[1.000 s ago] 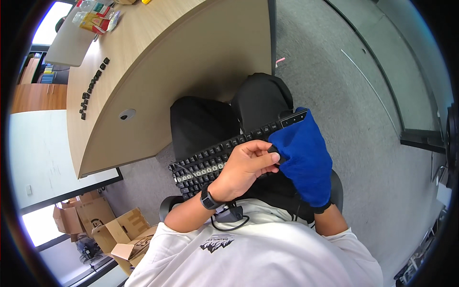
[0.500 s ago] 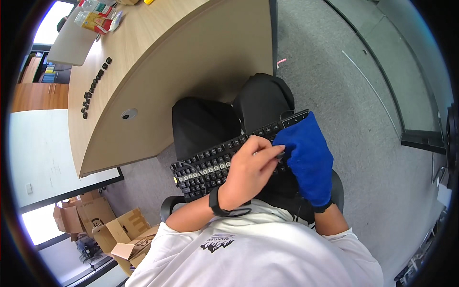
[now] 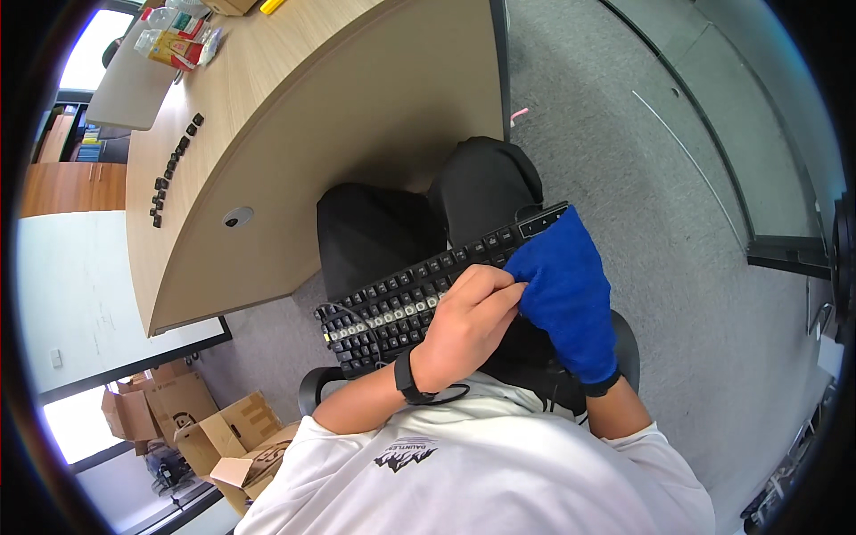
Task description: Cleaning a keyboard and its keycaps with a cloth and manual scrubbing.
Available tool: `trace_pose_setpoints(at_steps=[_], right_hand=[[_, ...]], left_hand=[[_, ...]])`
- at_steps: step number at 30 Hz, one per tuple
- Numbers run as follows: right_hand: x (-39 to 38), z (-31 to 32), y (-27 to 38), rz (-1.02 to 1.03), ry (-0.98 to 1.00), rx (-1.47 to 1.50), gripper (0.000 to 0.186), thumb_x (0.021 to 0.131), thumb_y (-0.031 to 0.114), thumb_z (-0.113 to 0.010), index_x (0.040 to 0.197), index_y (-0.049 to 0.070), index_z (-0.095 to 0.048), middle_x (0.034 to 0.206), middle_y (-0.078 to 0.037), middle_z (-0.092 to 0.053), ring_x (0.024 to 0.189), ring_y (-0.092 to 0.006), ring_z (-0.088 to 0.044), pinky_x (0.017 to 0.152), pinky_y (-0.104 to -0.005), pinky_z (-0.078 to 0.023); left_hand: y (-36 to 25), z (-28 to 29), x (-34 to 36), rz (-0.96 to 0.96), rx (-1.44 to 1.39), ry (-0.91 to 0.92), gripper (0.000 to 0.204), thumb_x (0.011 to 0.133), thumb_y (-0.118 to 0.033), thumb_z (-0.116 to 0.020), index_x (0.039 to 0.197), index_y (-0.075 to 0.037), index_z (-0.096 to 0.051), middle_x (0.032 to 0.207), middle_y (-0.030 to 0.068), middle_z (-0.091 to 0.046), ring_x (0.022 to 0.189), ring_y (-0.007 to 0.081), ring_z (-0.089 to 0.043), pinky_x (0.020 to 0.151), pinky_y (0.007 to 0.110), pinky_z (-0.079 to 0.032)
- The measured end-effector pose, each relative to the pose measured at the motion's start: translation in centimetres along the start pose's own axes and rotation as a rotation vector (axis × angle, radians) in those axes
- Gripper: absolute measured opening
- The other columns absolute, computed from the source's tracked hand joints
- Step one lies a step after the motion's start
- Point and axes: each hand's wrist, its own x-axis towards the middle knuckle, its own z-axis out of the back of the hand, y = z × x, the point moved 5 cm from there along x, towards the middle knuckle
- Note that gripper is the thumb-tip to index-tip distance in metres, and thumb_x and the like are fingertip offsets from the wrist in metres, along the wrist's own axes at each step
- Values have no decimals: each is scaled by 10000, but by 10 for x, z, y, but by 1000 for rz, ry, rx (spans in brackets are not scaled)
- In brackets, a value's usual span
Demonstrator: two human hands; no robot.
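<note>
A black keyboard lies slanted across my lap. Along one of its rows the keycaps are off and pale switches show; a loop of black cable rests over its left end. My left hand is above the right part of the keyboard, thumb and fingers pinched together at the edge of a blue cloth cover. Whatever lies between those fingertips is hidden. The blue cloth covers my right hand down to the wrist like a mitt, so its fingers do not show. It overlaps the keyboard's right end.
Loose black keycaps stand in a line on the curved wooden desk at the left. Bottles are farther back on it. Open cardboard boxes sit at the lower left. A glass partition runs along the right.
My left fingers have closed in against the blue cloth; the small dark thing at their tips is now hidden. The view has shifted slightly.
</note>
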Motion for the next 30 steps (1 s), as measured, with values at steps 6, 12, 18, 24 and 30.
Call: trace_pose_setpoints(at_steps=[6, 12, 18, 24, 30], right_hand=[[0, 2, -18, 144, -86, 185, 108, 706, 69, -743, 784, 116, -684, 810, -46, -641, 788, -271, -621, 673, -392, -482], [-7, -1, -4, 166, -75, -16, 107, 770, 50, -757, 836, 88, -681, 862, -53, -655, 795, -242, -629, 691, -378, -505], [-9, 0, -17, 118, -16, 176, 146, 809, 58, -771, 932, 81, -696, 906, -60, -672, 836, -225, -653, 723, -346, -534], [-6, -3, -10, 155, -28, 163, 125, 836, 51, -724, 950, 92, -695, 930, -59, -677, 858, -224, -657, 751, -367, -531], [-6, 7, -13, 67, -30, 228, 144, 834, 64, -695, 973, 99, -705, 931, -67, -667, 879, -264, -638, 790, -385, -512]], left_hand=[[3, 3, -2, 299, -280, 19, 305, 711, 84, -821, 988, -2, -727, 913, 95, -654, 780, 213, -662, 663, 321, -548], [10, -4, -5, 273, -251, 134, 293, 765, 93, -810, 1039, 35, -725, 940, 106, -657, 842, 172, -686, 716, 281, -585], [14, -8, -8, 518, -571, 139, 272, 847, 116, -737, 1110, 58, -700, 1034, 115, -652, 899, 171, -694, 780, 281, -615], [22, 1, -5, 349, -306, 115, 278, 822, 111, -751, 1087, 47, -702, 1020, 107, -660, 890, 154, -684, 766, 260, -607], [22, 14, 5, 332, -339, 51, 293, 784, 85, -782, 1059, 27, -696, 997, 97, -665, 840, 175, -668, 768, 276, -597]])
